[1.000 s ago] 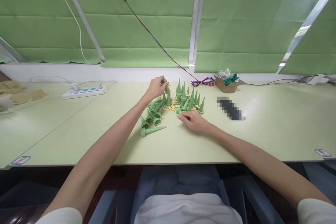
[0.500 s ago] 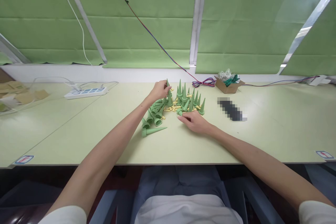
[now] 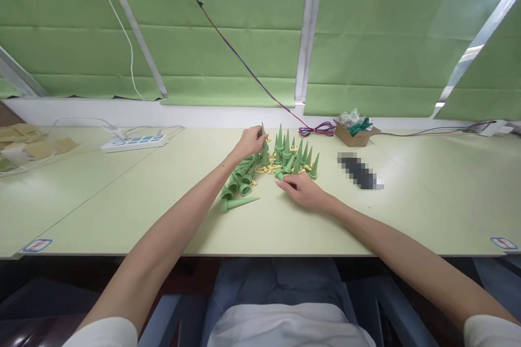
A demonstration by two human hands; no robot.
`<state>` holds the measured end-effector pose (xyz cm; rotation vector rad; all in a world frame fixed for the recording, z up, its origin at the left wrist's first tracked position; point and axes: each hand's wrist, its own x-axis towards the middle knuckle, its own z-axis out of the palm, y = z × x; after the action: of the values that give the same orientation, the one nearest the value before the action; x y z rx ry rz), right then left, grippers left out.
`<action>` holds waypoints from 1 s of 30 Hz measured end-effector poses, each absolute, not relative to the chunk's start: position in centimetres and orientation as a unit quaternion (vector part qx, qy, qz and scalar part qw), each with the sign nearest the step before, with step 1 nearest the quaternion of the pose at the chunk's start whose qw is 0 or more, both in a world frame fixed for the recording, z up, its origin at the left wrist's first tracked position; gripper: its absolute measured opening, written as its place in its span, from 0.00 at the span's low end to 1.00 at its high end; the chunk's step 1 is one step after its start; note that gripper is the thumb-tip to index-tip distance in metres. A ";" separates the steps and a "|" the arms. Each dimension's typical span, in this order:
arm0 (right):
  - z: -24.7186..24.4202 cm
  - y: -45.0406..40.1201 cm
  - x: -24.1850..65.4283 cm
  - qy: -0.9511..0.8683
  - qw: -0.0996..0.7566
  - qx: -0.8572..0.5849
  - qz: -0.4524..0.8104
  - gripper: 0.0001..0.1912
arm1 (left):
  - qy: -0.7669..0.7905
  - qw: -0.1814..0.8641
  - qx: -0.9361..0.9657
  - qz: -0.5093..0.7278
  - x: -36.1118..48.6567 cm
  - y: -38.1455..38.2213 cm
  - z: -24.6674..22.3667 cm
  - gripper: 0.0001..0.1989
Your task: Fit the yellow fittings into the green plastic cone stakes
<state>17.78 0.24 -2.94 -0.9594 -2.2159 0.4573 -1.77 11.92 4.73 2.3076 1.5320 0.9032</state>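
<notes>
Left hand (image 3: 251,142): thumb and fingers pinching a green spike (image 3: 263,129) near its tip, spike about upright. It's at the far side of the bench (image 3: 195,227), between the loose spikes (image 3: 243,169) and the standing spikes (image 3: 287,147). Whether its base sits on the bench or over another spike, can't tell. Best handling, I'd say: light pinch, push straight down, no tilt, check it stands before my fingers open, then lift off straight up so the tip doesn't drag.

Right hand (image 3: 305,191): fingers curled by a lying spike (image 3: 279,174), at the front of the standing ones; can't tell if my grip is closed on anything. Keep it low and quiet; a knuckle could topple neighbours. Yellow bits (image 3: 266,169) lie scattered between the groups; one under a rim would likely make a spike lean.
</notes>
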 end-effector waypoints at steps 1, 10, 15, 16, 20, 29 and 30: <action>-2.9 0.2 17.8 -0.849 0.334 -0.368 0.176 0.25 | 0.523 0.113 0.786 0.309 -1.7 11.8 4.7 0.09; -3.0 0.3 17.8 -0.849 0.335 -0.367 0.178 0.25 | 0.516 0.116 0.787 0.319 -1.9 11.8 4.6 0.09; -3.0 0.3 17.8 -0.850 0.331 -0.370 0.173 0.26 | 0.501 0.172 0.784 0.323 -3.2 11.3 5.1 0.13; -3.0 0.3 17.8 -0.850 0.330 -0.371 0.174 0.26 | 0.497 0.174 0.781 0.335 -3.6 11.2 5.3 0.14; -3.0 0.3 17.8 -0.851 0.326 -0.372 0.174 0.26 | 0.564 0.109 0.741 0.348 -5.5 11.2 5.3 0.16; -3.0 0.3 17.8 -0.850 0.319 -0.381 0.174 0.25 | 0.678 0.115 0.706 0.168 -7.5 12.5 2.3 0.10; -3.0 0.3 17.8 -0.850 0.319 -0.380 0.174 0.25 | 0.684 0.117 0.702 0.158 -7.4 12.6 2.1 0.12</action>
<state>17.82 0.26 -3.02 -1.0003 -2.2357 0.4583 -7.36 12.65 2.08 2.0554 2.0028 0.4637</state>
